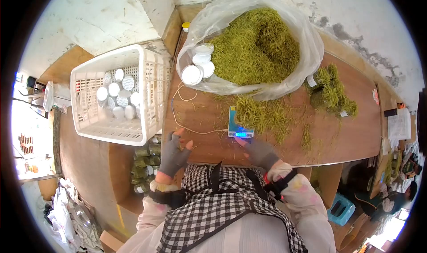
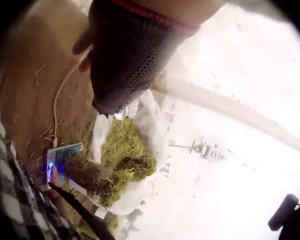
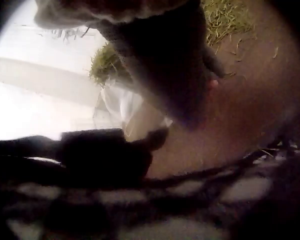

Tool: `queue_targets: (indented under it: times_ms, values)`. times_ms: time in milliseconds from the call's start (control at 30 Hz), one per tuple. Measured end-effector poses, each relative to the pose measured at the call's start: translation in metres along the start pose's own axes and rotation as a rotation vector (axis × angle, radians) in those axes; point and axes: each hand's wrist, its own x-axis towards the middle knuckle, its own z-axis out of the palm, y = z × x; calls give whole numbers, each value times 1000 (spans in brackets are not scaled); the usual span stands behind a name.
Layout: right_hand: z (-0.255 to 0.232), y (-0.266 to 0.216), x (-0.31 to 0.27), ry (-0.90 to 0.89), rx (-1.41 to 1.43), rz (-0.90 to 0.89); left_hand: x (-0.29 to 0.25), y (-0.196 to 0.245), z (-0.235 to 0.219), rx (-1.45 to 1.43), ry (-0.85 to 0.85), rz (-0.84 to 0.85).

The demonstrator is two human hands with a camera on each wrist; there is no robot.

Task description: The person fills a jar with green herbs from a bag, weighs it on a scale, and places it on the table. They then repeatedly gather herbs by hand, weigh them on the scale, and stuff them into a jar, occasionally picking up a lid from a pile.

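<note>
A small blue scale (image 1: pixel 232 119) with a lit display sits near the table's front edge. On it, in the left wrist view, stands a clear container (image 2: pixel 87 172) packed with green strands. My right hand (image 1: pixel 261 153), in a grey fingerless glove, has a finger extended at the scale's display edge; whether it presses cannot be told. My left hand (image 1: pixel 174 155), gloved alike, hovers by the table's front left edge, fingers loosely spread and holding nothing. Loose green strands (image 1: pixel 271 119) lie right of the scale.
Behind the scale is a large clear bag (image 1: pixel 311 44) of green strands, with white lids (image 1: pixel 191 75) at its left. A white basket (image 1: pixel 142 93) of lidded jars stands left. Strand-filled containers (image 1: pixel 320 99) are at the right. A cable (image 1: pixel 195 130) runs to the scale.
</note>
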Motion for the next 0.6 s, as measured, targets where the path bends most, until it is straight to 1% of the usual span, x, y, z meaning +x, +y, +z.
queue_targets:
  times_ms: [67,133,200,233,267,300,333,367,400,433,467,500,533,567,600]
  values:
    - [8,8,12,-2,-11,-6,-1,0,1,28,-10,6]
    - [9,14,13,-7,-19,-13,-4,-3,1,-14,-6,11]
    - [-14,19,-5,-157,-77,220,-7,-5,-4,31,-3,30]
    - [-7,38,-19,-159,-81,221,-8,-5,-6,70,5,51]
    - [4,63,-38,-88,-76,249,-6,-5,-6,63,9,49]
    - [9,76,-48,-16,-71,274,-5,-6,-6,48,-30,20]
    - [3,74,-51,-19,-79,273,-3,-5,-6,35,-72,-10]
    - [-8,68,-57,75,23,360,2,2,-5,29,-69,-11]
    - [-21,58,-62,170,124,447,10,16,0,20,-90,80]
    - [-32,47,-62,174,118,448,20,29,8,12,-111,175]
    - [-46,31,-55,320,298,380,31,41,16,7,-107,181]
    - [-54,19,-47,467,476,304,41,54,26,-11,-130,269]
    - [-57,13,-38,475,470,303,51,67,34,-29,-153,357]
    - [-59,8,-30,605,404,199,59,78,44,-31,-150,364]
    - [-62,4,-23,730,335,93,66,86,54,-71,-139,423]
